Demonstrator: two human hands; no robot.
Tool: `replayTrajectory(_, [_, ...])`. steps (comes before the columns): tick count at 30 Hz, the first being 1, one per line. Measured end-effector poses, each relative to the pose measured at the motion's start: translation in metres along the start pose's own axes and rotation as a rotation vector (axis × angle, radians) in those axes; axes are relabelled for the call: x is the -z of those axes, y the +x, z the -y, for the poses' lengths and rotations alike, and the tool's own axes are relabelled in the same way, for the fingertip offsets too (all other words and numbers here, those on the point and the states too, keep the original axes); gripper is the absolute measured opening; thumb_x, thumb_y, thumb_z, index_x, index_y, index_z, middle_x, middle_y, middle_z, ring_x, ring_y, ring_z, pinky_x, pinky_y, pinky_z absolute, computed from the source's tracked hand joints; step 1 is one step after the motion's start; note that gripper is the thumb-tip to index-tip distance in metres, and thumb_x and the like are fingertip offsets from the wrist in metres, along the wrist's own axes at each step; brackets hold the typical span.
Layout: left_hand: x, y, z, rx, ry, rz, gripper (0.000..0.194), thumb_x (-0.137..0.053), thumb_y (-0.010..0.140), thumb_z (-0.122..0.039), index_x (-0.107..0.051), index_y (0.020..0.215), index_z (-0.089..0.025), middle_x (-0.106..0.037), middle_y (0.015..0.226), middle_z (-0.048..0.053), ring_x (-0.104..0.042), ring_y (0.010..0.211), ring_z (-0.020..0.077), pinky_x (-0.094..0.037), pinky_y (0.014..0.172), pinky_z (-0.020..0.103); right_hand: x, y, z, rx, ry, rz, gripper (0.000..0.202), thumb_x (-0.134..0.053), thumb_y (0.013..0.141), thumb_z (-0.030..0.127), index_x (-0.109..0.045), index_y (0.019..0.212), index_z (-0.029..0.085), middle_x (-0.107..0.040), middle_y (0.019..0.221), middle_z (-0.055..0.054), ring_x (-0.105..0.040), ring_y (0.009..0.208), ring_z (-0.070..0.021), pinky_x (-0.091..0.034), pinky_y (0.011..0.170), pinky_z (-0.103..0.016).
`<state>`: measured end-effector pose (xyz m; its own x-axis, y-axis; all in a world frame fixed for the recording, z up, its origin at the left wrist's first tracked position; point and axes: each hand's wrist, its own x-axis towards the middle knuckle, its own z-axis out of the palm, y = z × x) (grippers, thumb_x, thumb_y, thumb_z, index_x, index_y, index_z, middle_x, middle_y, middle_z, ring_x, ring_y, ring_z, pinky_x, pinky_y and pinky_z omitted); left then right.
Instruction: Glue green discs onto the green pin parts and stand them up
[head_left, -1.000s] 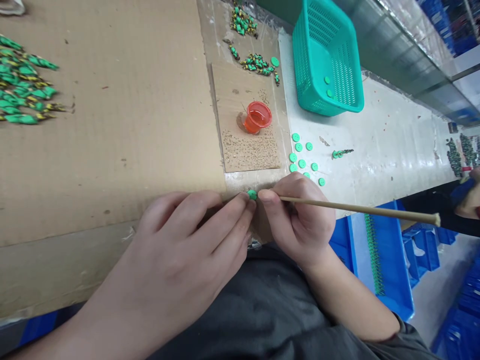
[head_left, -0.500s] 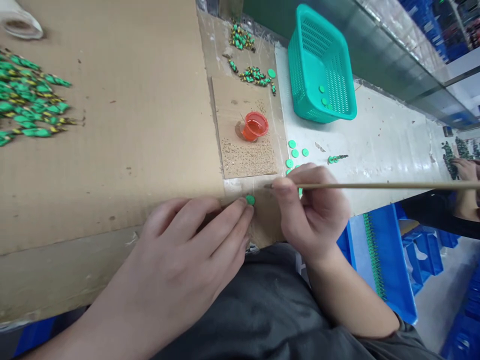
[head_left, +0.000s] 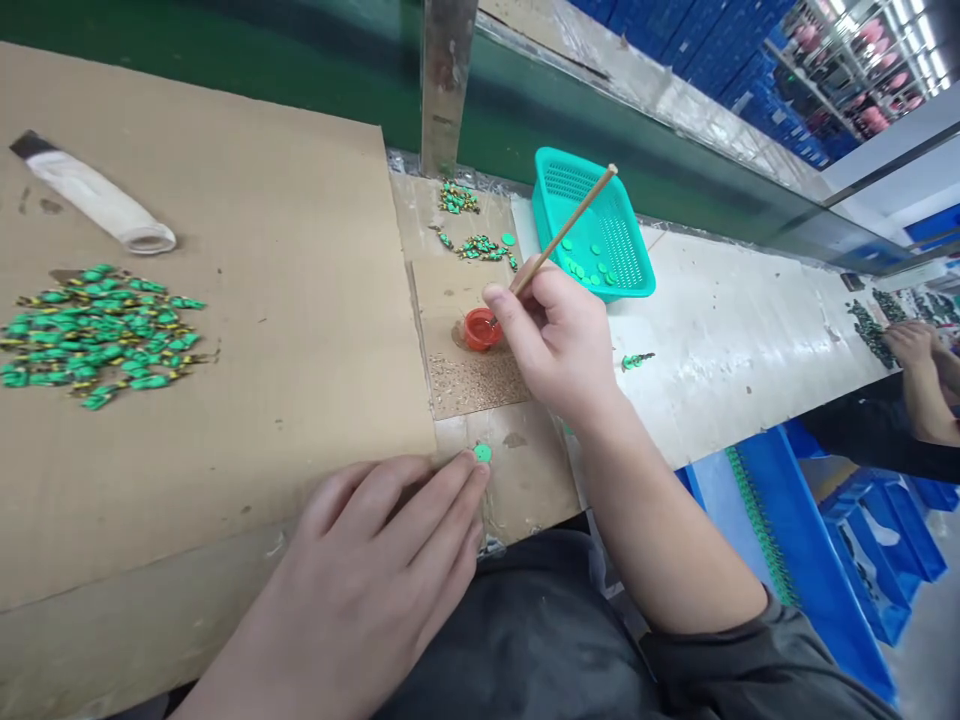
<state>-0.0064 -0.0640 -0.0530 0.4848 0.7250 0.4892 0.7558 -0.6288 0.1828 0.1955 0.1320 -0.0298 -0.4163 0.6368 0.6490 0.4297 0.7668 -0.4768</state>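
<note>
My left hand (head_left: 390,560) rests at the table's near edge, its fingers closed together with a small round green disc (head_left: 482,453) at their tips. Between the thumb and fingers of my right hand (head_left: 566,335) is a thin wooden stick (head_left: 566,227), slanting up and away. The stick's lower end reaches into a small red cup (head_left: 480,330) that stands on a speckled cardboard piece (head_left: 472,385). My right hand and wrist hide part of the table beside the cup.
Green-and-yellow pieces (head_left: 105,330) are heaped on the left cardboard, near a white roll (head_left: 101,205). A turquoise basket (head_left: 637,255) holds several green discs. One green piece with a dark stem (head_left: 637,361) lies to the right. Another person's hands (head_left: 911,343) work at far right.
My right hand has moved up and forward, bringing the stick from near the green disc to the cup and tilting it upright. My left hand stays at the disc. The head view has shifted.
</note>
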Motion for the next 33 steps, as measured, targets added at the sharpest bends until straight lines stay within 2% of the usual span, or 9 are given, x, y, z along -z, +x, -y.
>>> replayTrajectory(3, [0.000,0.000,0.001,-0.011,-0.007,0.002,0.033,-0.057,0.117,-0.019,-0.087,0.131,-0.017,-0.090,0.138,0.006,-0.072,0.114,0.0330,-0.046,0.094,0.054,-0.002,0.001,0.001,0.001,-0.002,0.003,0.047,-0.065,0.126,0.039,-0.039,0.088,0.029,-0.048,0.082,0.006,-0.051,0.072,-0.0126,-0.046,0.072,-0.029])
replayTrajectory(9, [0.000,0.000,0.001,-0.011,-0.003,-0.003,0.034,-0.056,0.118,-0.020,-0.086,0.133,-0.014,-0.091,0.137,0.007,-0.072,0.113,0.0325,-0.047,0.095,0.054,-0.004,0.003,0.003,0.030,0.007,-0.004,0.045,-0.066,0.125,0.034,-0.039,0.089,0.030,-0.048,0.081,0.006,-0.055,0.073,-0.0133,-0.045,0.073,-0.029])
replayTrajectory(16, [-0.001,0.000,0.000,-0.002,0.005,-0.006,0.032,-0.057,0.117,-0.020,-0.085,0.133,-0.020,-0.091,0.138,0.004,-0.073,0.112,0.0313,-0.047,0.094,0.052,-0.004,0.002,0.002,0.014,-0.011,0.015,0.046,-0.064,0.125,0.036,-0.038,0.088,0.029,-0.050,0.081,0.005,-0.056,0.074,-0.0139,-0.047,0.073,-0.030])
replayTrajectory(22, [-0.001,0.000,0.001,-0.011,0.013,-0.007,0.031,-0.059,0.118,-0.021,-0.085,0.134,-0.016,-0.090,0.138,0.007,-0.072,0.112,0.0322,-0.047,0.094,0.053,-0.005,0.001,0.003,0.001,-0.001,0.026,0.047,-0.062,0.126,0.040,-0.038,0.086,0.029,-0.050,0.082,0.005,-0.056,0.076,-0.0143,-0.048,0.075,-0.031])
replayTrajectory(26, [-0.002,0.001,0.000,-0.007,0.030,0.009,0.036,-0.053,0.121,-0.023,-0.087,0.132,-0.019,-0.091,0.138,0.004,-0.072,0.112,0.0318,-0.047,0.095,0.053,-0.002,0.002,0.005,0.011,0.038,0.006,0.047,-0.063,0.127,0.040,-0.040,0.087,0.029,-0.049,0.084,0.005,-0.055,0.076,-0.0133,-0.046,0.076,-0.030])
replayTrajectory(30, [0.000,0.002,0.000,-0.013,0.028,-0.002,0.034,-0.055,0.119,-0.021,-0.087,0.131,-0.018,-0.091,0.137,0.005,-0.072,0.110,0.0322,-0.047,0.093,0.053,0.006,0.002,0.016,0.027,0.039,-0.033,0.044,-0.067,0.125,0.032,-0.046,0.087,0.028,-0.052,0.085,0.005,-0.054,0.075,-0.0138,-0.047,0.075,-0.031])
replayTrajectory(33, [0.001,0.003,0.000,-0.011,0.009,-0.003,0.034,-0.054,0.119,-0.020,-0.087,0.128,-0.018,-0.090,0.138,0.006,-0.072,0.110,0.0326,-0.047,0.093,0.054,0.017,-0.011,0.036,0.003,0.008,-0.059,0.037,-0.070,0.123,0.027,-0.054,0.090,0.027,-0.057,0.085,0.005,-0.056,0.074,-0.0137,-0.048,0.073,-0.032])
